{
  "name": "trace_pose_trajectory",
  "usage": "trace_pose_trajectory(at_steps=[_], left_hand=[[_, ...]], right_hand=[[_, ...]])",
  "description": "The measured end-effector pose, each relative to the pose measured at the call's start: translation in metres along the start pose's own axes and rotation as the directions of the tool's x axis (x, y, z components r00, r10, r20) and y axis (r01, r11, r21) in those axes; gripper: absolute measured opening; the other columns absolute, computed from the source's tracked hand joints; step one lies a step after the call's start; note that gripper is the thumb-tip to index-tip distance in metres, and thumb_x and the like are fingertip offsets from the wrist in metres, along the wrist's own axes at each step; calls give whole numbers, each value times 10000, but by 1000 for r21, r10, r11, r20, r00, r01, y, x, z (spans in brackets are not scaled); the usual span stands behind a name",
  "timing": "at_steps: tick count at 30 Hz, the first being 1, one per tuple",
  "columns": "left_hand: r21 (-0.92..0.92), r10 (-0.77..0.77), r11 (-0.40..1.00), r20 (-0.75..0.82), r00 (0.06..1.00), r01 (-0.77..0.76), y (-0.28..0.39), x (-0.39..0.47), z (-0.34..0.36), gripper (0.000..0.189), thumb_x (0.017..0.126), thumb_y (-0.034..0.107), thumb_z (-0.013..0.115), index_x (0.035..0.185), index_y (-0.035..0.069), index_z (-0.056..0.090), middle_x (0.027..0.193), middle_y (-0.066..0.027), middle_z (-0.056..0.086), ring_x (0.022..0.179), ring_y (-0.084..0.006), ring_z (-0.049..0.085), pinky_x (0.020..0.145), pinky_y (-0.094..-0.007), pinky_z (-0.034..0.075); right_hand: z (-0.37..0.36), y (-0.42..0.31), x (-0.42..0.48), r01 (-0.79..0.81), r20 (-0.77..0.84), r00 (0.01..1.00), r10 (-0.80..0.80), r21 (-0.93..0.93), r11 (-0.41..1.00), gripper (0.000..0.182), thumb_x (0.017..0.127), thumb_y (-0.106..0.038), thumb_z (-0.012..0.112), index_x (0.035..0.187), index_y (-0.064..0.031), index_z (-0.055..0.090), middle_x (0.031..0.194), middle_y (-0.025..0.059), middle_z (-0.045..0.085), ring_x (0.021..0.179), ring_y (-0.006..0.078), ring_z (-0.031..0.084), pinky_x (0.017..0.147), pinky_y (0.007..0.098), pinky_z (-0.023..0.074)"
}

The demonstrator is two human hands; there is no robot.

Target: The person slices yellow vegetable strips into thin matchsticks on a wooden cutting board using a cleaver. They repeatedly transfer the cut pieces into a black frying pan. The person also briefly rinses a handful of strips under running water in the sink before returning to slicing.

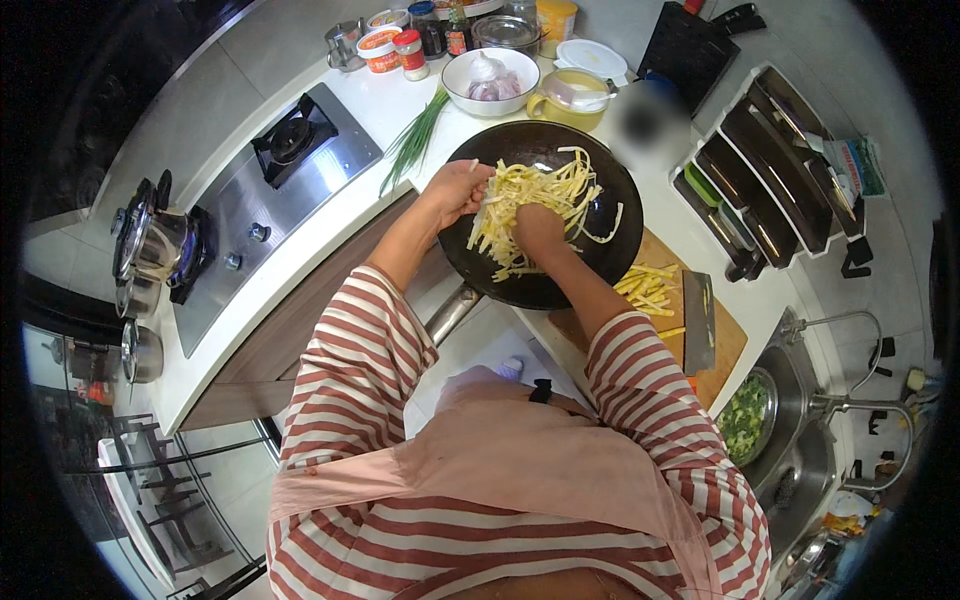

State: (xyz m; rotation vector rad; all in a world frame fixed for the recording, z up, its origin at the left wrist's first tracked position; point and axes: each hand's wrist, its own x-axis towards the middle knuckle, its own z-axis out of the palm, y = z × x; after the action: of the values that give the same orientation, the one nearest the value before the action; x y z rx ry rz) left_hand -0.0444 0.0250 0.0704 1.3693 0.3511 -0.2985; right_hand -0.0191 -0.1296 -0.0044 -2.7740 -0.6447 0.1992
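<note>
A black wok (619,247) holds a tangled heap of pale yellow flat noodles (536,184). At the heap's left edge, my left hand (459,191) has its fingers curled and pinches some strands. My right hand (538,229) is closed into the heap, its fingertips hidden among the noodles. The wok's metal handle (454,311) points toward me, past my left forearm. Partly under the wok lies a wooden cutting board (724,337) with yellow cut sticks (649,289) and a cleaver (698,322) on it.
The gas hob (315,172) is at left, with a steel pot (161,236) over a lit burner. Behind the wok are green chives (416,139), a white bowl (457,86) of garlic and a yellow mug (566,112). A sink (795,397) with leafy greens (746,424) is at right.
</note>
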Motion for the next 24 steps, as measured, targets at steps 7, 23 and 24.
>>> trace_pose_trajectory(at_steps=[7, 23, 24], left_hand=[[231, -14, 973, 50, 999, 3, -23, -4, 7, 92, 810, 102, 563, 880, 43, 568, 671, 20, 536, 554, -45, 472, 481, -173, 402], [299, -53, 952, -56, 997, 67, -61, -6, 32, 140, 820, 188, 568, 773, 57, 574, 658, 14, 540, 544, -54, 444, 470, -216, 367], [418, -14, 907, -83, 996, 47, -63, -6, 33, 149, 821, 199, 565, 790, 54, 579, 666, 12, 545, 549, -55, 444, 475, -219, 364]], right_hand=[[-19, 53, -2, 170, 83, 965, -248, 522, 836, 185, 673, -155, 625, 745, 11, 589, 744, 129, 610, 679, 239, 597, 616, 329, 466], [-44, 48, -24, 257, -19, 941, -338, 692, 675, 202, 682, -131, 635, 829, 7, 620, 693, 126, 616, 624, 200, 599, 590, 295, 468], [-49, 52, -24, 354, -70, 921, -383, 563, 747, 191, 682, -131, 623, 823, -2, 621, 706, 139, 614, 643, 233, 603, 608, 315, 473]])
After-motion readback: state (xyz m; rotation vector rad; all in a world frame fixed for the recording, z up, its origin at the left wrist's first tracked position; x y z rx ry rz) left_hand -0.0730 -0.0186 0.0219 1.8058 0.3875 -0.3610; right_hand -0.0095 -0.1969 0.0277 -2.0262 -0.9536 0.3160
